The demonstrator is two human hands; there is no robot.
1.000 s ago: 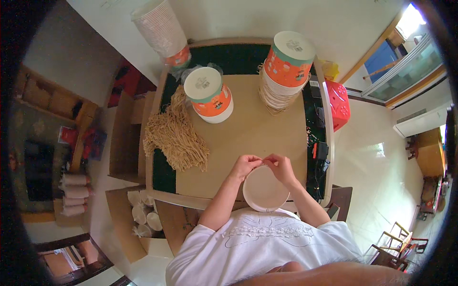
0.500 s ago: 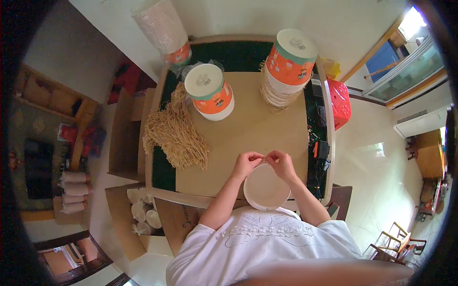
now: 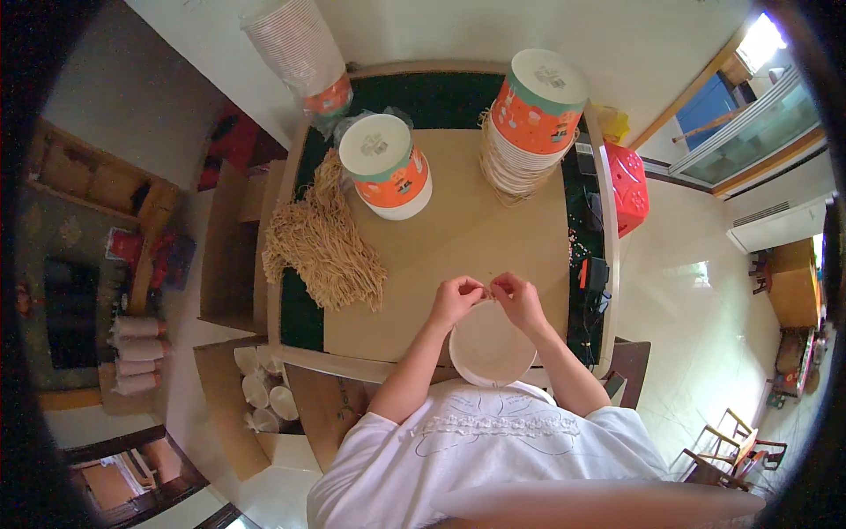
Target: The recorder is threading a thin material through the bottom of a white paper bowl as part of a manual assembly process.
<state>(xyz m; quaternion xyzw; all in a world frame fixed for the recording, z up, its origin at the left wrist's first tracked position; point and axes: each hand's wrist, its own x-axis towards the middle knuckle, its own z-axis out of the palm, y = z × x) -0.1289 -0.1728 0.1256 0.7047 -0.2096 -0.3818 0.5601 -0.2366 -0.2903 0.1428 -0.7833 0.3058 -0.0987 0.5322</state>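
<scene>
Our left hand (image 3: pixel 456 300) and right hand (image 3: pixel 518 301) bend narrowly together at the far rim of a white tub (image 3: pixel 492 346); we cannot tell whether they close on it. It sits between our forearms by the table (image 3: pixel 335 364)'s near edge, round face up, long axis hidden. Beyond, the bare cardboard sheet (image 3: pixel 467 238) leaves room, bounded left by heaped twine (image 3: pixel 326 251), far by a bucket stack (image 3: pixel 536 115).

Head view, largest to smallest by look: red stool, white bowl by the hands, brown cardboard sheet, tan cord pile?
1. Brown cardboard sheet
2. Tan cord pile
3. White bowl
4. Red stool, visible part only
</scene>
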